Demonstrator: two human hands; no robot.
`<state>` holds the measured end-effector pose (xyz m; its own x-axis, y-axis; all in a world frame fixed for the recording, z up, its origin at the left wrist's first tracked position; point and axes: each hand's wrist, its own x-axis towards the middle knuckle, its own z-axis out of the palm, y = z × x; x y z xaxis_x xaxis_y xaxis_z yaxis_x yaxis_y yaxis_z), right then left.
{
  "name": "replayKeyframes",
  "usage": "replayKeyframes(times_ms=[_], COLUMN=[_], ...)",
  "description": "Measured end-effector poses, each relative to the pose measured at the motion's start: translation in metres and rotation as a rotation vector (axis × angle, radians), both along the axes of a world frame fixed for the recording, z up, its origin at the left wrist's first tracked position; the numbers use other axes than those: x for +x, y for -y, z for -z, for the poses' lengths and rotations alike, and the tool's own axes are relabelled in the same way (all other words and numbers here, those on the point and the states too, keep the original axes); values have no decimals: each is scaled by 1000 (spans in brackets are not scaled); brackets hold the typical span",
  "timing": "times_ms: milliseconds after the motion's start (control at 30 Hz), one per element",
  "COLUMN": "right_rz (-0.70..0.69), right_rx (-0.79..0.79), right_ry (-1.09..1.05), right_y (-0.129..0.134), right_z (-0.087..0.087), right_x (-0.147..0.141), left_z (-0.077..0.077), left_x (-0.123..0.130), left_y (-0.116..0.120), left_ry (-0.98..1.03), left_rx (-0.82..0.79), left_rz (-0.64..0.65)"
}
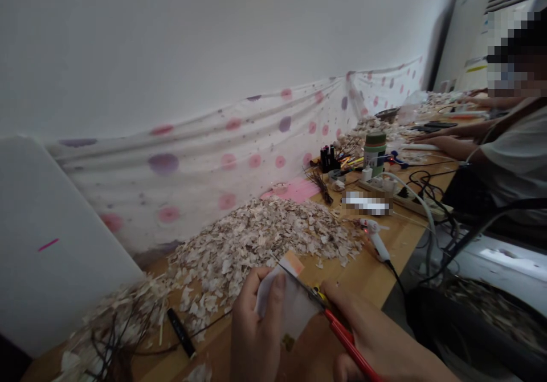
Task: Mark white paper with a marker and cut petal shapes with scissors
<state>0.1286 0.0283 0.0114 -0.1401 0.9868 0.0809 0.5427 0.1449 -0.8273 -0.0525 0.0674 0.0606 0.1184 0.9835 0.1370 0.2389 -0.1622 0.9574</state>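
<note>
Between the thumb and fingers of my left hand (262, 319) is a thin white sheet (294, 305), which looks like paper or cloth, with an orange patch at its top edge. My right hand (363, 325) grips a pair of scissors (342, 330) with red handles. Their dark blades lie across the upper part of the sheet, pointing up and left. Beyond both hands spreads a big heap of pale dried flakes (260, 228), petal-like in look. A black marker pen (181, 333) rests on the table left of my left hand.
A white glue gun (376, 242) lies at the right table edge, its cord hanging down. Behind it are a power strip (401, 196) with tangled cables and a green bottle (375, 154). A white board (55, 245) leans at left. A co-worker (513, 148) sits at far right.
</note>
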Motion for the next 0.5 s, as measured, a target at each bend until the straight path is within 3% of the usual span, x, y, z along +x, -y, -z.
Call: replayKeyframes(times_ms=[300, 400, 500], right_rz=[-42, -45, -19], right_rx=[-46, -11, 52], right_ry=[-29, -75, -85], right_y=[-3, -5, -5], right_z=[5, 9, 10], right_x=[-1, -1, 4], left_z=[0, 4, 13], left_x=[-3, -4, -7], left_y=[-1, -2, -6], left_ry=[17, 81, 200], left_rx=[-19, -56, -129], left_rz=[-37, -3, -50])
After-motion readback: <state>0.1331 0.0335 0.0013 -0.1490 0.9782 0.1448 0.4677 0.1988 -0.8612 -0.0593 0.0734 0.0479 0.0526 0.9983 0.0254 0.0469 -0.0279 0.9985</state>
